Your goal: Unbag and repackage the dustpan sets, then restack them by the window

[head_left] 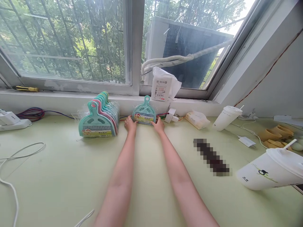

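Upright against the wall below the window stands a teal dustpan and brush set (145, 111) in clear wrap, its handle with a hole pointing up. At its lower left edge is my left hand (130, 124), fingers bent round the side. My right hand (158, 125) grips the lower right edge in the same way. Both thumbs touch the front near the printed label. To the left, a row of similar dustpan sets (96, 123), teal with some pink and yellow-green, stands one behind another in clear wrap.
A plug adapter (170, 116) sits just right of my right hand. Beyond it are a tissue pack (197, 120) and a white cup (227, 117). A larger cup (270, 168) stands at right. A white box (161, 88) and a screwdriver (26, 89) rest on the sill. Cables (14, 186) lie at left.
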The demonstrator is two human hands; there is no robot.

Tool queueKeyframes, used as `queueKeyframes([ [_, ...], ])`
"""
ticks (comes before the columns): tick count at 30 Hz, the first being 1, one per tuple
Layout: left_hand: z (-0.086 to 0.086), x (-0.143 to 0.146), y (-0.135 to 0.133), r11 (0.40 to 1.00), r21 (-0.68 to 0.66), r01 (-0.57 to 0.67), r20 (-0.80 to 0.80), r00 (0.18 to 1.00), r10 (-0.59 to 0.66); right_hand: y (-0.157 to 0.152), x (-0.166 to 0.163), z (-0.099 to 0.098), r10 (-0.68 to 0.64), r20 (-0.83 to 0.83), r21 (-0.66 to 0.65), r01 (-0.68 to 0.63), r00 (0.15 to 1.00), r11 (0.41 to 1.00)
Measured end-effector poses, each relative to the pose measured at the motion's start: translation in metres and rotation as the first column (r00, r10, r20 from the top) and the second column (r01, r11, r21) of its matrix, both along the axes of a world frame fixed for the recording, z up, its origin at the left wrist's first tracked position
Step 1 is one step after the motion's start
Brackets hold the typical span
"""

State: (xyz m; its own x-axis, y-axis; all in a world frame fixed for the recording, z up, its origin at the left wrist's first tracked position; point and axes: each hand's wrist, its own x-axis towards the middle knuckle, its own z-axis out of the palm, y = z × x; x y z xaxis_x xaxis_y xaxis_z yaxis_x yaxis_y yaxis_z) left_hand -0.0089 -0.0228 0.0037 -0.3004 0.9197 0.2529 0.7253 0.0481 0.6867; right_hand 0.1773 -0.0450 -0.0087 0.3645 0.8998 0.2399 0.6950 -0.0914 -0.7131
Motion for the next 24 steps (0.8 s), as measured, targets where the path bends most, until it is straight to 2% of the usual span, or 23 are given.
queueKeyframes([
  [7,-0.001,-0.008,-0.004,0.998,-0.021,-0.054,-0.035,0.998,0.053,-0.003,0.001,-0.003,0.025,0.021,0.037,-0.026,0.999,0.999],
  [13,-0.001,-0.016,-0.005,0.980,0.017,-0.200,-0.035,0.979,0.201,-0.009,-0.015,0.002,0.048,0.277,0.043,-0.062,0.960,0.997],
  [16,-0.001,-0.016,-0.001,0.982,0.032,-0.186,-0.006,0.982,0.187,-0.005,-0.022,0.006,0.030,0.354,0.001,-0.033,0.935,0.999],
  [19,-0.001,-0.015,0.004,0.983,0.036,-0.179,0.010,0.984,0.178,0.004,-0.027,0.009,-0.010,0.355,-0.011,0.015,0.935,1.000],
  [24,-0.002,-0.015,0.013,0.973,0.045,-0.225,0.046,0.974,0.223,0.019,-0.033,0.011,-0.022,0.382,0.000,0.024,0.924,1.000],
])
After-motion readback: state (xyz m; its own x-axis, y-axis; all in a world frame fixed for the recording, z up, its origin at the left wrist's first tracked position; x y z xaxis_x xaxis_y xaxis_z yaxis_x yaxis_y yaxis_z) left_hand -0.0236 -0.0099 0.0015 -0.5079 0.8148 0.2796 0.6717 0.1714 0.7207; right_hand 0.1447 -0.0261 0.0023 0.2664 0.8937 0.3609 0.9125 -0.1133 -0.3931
